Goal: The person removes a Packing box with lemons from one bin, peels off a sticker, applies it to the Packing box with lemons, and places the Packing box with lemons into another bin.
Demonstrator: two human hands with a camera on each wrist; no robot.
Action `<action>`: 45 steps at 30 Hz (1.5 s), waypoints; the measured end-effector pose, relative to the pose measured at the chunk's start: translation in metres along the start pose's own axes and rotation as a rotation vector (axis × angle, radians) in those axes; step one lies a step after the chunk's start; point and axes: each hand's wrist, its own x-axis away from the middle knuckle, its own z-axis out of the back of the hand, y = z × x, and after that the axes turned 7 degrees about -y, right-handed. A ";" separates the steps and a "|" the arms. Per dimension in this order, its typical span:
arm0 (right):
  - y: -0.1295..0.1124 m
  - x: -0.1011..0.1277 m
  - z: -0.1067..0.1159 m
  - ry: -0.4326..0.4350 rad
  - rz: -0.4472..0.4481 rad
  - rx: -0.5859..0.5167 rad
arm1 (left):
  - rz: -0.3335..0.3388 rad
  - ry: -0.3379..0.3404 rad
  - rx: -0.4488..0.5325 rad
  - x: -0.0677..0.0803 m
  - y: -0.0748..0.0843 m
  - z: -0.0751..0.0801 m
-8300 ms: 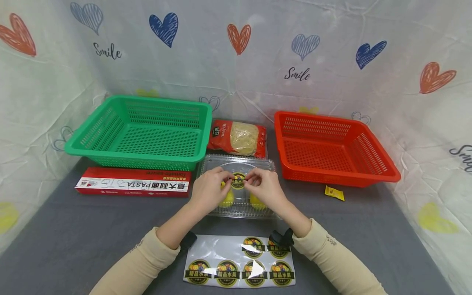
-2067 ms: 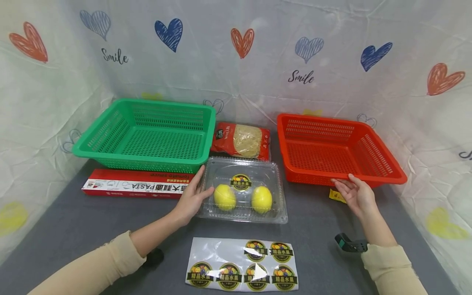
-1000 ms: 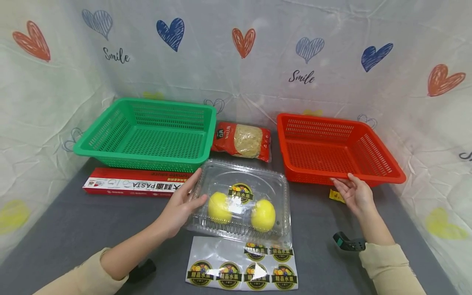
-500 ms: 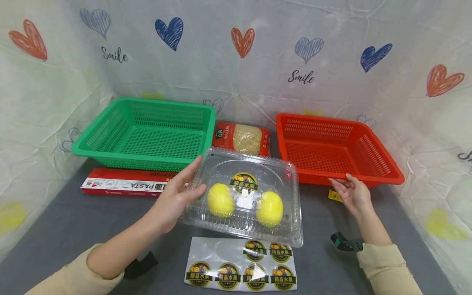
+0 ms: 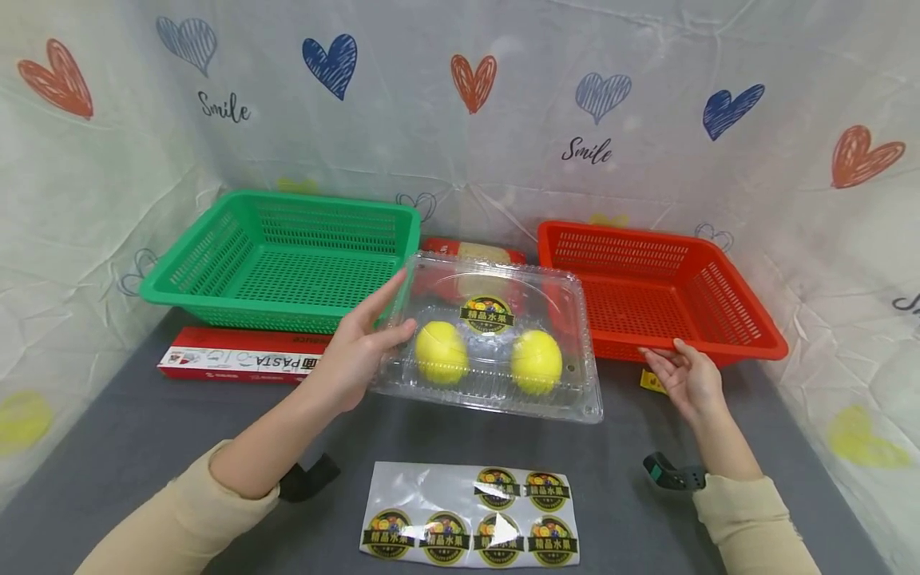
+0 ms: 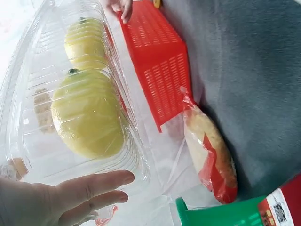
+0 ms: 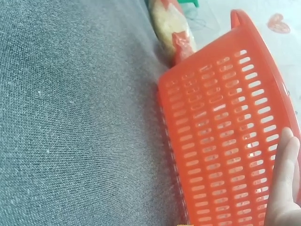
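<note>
My left hand (image 5: 370,339) grips the left end of a clear plastic clamshell box (image 5: 503,295), thumb on the lid and fingers beneath, and holds it above the grey table. Two yellow round fruits (image 5: 441,352) lie inside, and a round label (image 5: 487,314) is stuck on the lid. In the left wrist view the fingers (image 6: 89,188) lie along the box (image 6: 28,141) beside one fruit (image 6: 87,113). My right hand (image 5: 686,379) rests with straight fingers (image 7: 282,183) against the front wall of the red basket (image 5: 740,349) (image 7: 221,132).
A green basket (image 5: 237,307) stands at the back left with a red pasta carton (image 5: 244,359) in front. A noodle bag (image 5: 467,249) lies behind the lifted box. A sheet of round labels (image 5: 467,519) lies near me. A small yellow packet (image 5: 650,382) sits by my right hand.
My left hand has lifted the clear box off the table and carried it up and slightly right. The right hand has stayed on the red basket's front.
</note>
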 end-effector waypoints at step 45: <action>-0.005 0.002 0.003 -0.032 -0.034 -0.049 | -0.067 0.096 0.176 -0.143 0.007 -0.112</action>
